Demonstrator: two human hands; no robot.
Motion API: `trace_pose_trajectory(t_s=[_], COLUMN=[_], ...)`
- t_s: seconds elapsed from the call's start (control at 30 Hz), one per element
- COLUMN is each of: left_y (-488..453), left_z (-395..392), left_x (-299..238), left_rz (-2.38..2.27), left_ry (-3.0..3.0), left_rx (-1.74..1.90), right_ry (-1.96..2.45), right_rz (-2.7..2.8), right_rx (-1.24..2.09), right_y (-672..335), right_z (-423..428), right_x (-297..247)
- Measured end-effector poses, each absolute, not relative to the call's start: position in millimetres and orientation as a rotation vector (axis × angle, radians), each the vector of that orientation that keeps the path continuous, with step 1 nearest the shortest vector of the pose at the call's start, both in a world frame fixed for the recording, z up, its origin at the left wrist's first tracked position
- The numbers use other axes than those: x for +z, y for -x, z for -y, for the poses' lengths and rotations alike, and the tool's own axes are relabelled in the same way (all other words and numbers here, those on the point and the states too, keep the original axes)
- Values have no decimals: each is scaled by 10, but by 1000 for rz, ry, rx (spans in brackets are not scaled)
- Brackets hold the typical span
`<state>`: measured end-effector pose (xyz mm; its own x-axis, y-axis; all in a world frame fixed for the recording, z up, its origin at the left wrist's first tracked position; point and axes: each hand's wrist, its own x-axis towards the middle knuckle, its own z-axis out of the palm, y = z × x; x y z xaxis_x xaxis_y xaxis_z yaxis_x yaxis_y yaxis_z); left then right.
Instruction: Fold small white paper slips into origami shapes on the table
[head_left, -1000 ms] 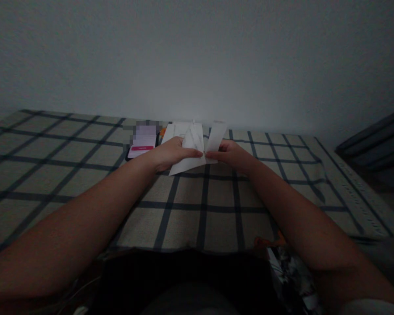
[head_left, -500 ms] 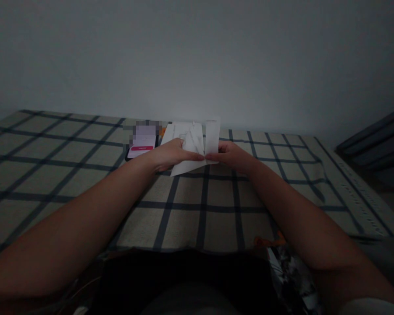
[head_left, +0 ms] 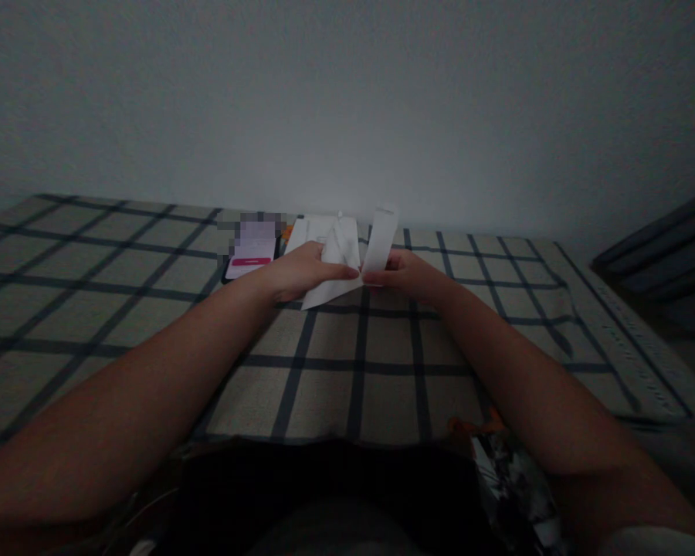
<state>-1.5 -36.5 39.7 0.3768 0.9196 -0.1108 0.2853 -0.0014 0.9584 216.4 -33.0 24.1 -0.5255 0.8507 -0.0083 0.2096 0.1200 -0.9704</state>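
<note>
A folded white paper (head_left: 339, 262) sits at the far middle of the checked cloth (head_left: 150, 309). My left hand (head_left: 298, 270) lies on its left part, fingers pinched on the fold at the centre. My right hand (head_left: 408, 272) pinches the same paper from the right and holds a narrow white flap (head_left: 381, 238) standing up. The two sets of fingertips nearly meet at the paper's middle. The scene is dim.
A phone (head_left: 250, 255) with a lit screen lies just left of the paper, near the wall. More white paper (head_left: 310, 229) lies behind my left hand. A patterned object with orange trim (head_left: 498, 463) rests at the near right edge. A dark piece of furniture (head_left: 660, 255) stands at right.
The narrow flap in my right hand has tilted slightly to the right after standing straight. Both hands stay where they were on the paper.
</note>
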Motion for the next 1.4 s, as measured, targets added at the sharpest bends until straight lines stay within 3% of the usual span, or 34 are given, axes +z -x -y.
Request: trace_pose_trajectory(t_s=[0.33, 1.1, 1.27, 1.4], left_y=[11, -17, -43, 31], left_z=[351, 327, 249, 232], left_x=[360, 350, 313, 362], left_rz=[-1073, -1076, -957, -1118], left_ry=[-1579, -1626, -1556, -1752], left_rx=[711, 797, 1132, 1407], right_ry=[1107, 1079, 990, 897], right_rz=[1937, 1876, 1700, 1589], right_rx=[1307, 1416, 1473, 1500], right_y=[-2197, -2187, -2189, -2181], right_z=[345, 324, 279, 253], right_x=[258, 236, 193, 166])
